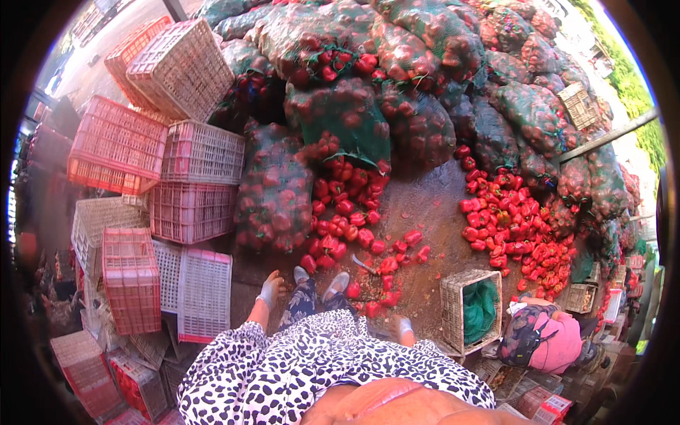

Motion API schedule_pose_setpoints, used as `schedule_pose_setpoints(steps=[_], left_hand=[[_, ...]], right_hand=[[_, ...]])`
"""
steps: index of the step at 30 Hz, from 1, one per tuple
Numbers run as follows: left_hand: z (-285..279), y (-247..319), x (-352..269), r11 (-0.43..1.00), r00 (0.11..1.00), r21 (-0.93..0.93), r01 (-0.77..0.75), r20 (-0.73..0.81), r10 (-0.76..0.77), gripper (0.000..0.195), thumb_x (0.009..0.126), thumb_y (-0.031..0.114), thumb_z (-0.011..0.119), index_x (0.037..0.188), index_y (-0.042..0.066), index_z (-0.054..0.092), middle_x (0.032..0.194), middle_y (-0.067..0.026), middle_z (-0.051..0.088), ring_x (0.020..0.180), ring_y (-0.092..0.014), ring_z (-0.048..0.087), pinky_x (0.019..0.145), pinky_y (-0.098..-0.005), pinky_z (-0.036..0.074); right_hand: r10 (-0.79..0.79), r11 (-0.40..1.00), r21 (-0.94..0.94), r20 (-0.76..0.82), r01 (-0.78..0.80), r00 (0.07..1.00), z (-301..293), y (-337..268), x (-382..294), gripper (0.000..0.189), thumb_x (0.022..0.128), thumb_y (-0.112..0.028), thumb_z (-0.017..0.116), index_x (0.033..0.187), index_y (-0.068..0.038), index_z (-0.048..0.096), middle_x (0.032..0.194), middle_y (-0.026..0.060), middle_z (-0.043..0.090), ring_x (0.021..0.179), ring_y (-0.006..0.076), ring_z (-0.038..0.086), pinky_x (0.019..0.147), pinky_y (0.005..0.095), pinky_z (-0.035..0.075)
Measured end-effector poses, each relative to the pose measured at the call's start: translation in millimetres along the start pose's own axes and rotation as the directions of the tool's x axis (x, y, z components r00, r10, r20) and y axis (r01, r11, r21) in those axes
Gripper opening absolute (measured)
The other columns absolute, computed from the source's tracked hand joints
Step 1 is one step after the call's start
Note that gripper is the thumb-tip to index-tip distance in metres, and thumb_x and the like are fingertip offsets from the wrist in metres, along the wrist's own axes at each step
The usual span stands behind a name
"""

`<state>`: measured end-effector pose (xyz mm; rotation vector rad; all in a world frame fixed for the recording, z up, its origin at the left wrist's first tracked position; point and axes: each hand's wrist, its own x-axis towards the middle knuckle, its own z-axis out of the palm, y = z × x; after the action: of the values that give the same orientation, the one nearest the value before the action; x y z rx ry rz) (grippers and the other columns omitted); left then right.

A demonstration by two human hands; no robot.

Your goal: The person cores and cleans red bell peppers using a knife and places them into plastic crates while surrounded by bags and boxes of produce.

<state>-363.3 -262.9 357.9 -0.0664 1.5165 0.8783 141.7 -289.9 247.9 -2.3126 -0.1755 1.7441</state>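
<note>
My left hand (272, 291), in a pale glove with bare fingertips, hangs by my left leg. Its fingers are apart and hold nothing. Low on my other side is my right hand (402, 325), also partly covered in pale material; my sleeve hides the wrist, and its grip is unclear. Loose red bell peppers (340, 228) spill from the mouth of a green mesh sack (348, 125) towards my shoes (336, 285). Among the nearer peppers a curved blade (364, 264) lies on the floor. A full mesh sack (273, 191) of peppers stands left of the spill.
Stacked plastic crates (194, 212) line my left side. Full pepper sacks (419, 48) are piled ahead. To the right lie a heap of peppers (510, 223), a crate (467, 348) on its side and green netting (479, 311) inside it. A person (552, 337) in pink bends beside it.
</note>
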Motion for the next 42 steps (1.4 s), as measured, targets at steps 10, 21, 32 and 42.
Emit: schedule_pose_setpoints(steps=[10, 21, 32, 42], left_hand=[[-149, -84, 27, 0.957, 0.953, -0.053, 0.287, -0.091, -0.29, 0.067, 0.084, 0.014, 0.051, 0.147, 0.025, 0.027, 0.082, -0.0056, 0.053, 0.058, -0.022, 0.05, 0.054, -0.0445, 0.047], [-147, -24, 23, 0.984, 0.987, -0.147, 0.097, -0.112, -0.114, 0.007, 0.092, 0.027, 0.043, 0.092, 0.027, 0.05, 0.059, 0.0025, 0.04, 0.045, -0.016, 0.033, 0.042, -0.0347, 0.03], [-112, 11, 26, 0.993, 0.997, -0.1, 0.059, -0.039, -0.063, 0.061, 0.081, 0.005, 0.048, 0.138, 0.023, 0.038, 0.079, -0.002, 0.048, 0.056, -0.015, 0.043, 0.048, -0.0324, 0.039], [-166, -55, 48, 0.958, 0.984, -0.242, 0.153, -0.051, -0.171, 0.043, 0.09, 0.05, 0.041, 0.059, 0.02, 0.04, 0.054, 0.0015, 0.039, 0.05, -0.023, 0.037, 0.049, -0.0401, 0.031]], right_hand=[[-0.045, 0.957, -0.267, 0.24, 0.111, 0.97, 47, -45, -82, 0.012, 0.089, -0.028, 0.046, 0.089, -0.018, 0.053, 0.077, 0.0074, 0.055, 0.059, 0.0242, 0.048, 0.05, 0.0413, 0.036], [-0.134, 0.956, -0.218, 0.278, 0.198, 0.951, 99, -90, -115, 0.021, 0.085, -0.039, 0.049, 0.08, -0.019, 0.05, 0.062, 0.0015, 0.048, 0.052, 0.0217, 0.044, 0.046, 0.0387, 0.032], [-0.475, -0.512, -0.669, 0.744, 0.539, 0.47, 46, -26, 5, 0.034, 0.075, -0.024, 0.072, 0.105, -0.008, 0.064, 0.088, 0.0165, 0.067, 0.078, 0.0291, 0.066, 0.063, 0.0461, 0.051], [-0.475, -0.146, -0.727, 0.646, 0.67, 0.597, 70, -55, -86, 0.03, 0.076, -0.022, 0.07, 0.102, -0.008, 0.064, 0.089, 0.0149, 0.067, 0.079, 0.0294, 0.065, 0.063, 0.0463, 0.051]])
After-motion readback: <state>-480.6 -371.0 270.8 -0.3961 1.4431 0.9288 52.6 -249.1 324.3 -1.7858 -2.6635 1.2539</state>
